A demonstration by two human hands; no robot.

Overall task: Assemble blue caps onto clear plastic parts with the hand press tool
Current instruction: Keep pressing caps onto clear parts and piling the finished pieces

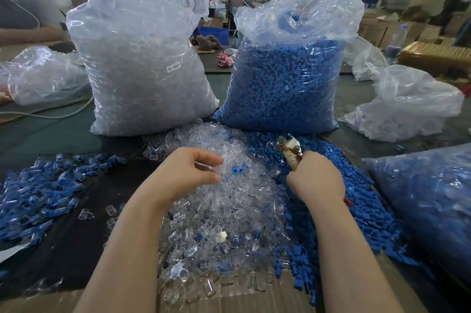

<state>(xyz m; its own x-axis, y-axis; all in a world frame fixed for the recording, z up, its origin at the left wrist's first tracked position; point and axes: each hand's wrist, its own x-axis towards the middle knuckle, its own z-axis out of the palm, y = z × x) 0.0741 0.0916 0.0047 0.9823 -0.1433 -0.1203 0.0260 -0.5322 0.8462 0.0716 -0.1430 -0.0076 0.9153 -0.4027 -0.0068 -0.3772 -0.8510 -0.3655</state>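
A heap of loose clear plastic parts (229, 210) lies in front of me, with a heap of loose blue caps (356, 198) along its right side. My left hand (183, 172) hovers over the clear heap, its thumb and fingers pinched on a clear plastic part (205, 167). My right hand (316, 180) is closed around the handles of the hand press tool (290, 150), whose worn metal head points up and away above the blue caps. Nothing shows between the tool's jaws. Assembled pieces, clear parts with blue caps (43, 195), are spread at the left.
Two tall plastic bags stand behind the heaps: clear parts (142, 70) at left, blue caps (285, 78) at right. A bag of assembled pieces (428, 205) lies at right, crumpled bags (407, 106) beyond it. Cardboard (254, 297) lies at the near edge. Another person's arm (28, 32) rests far left.
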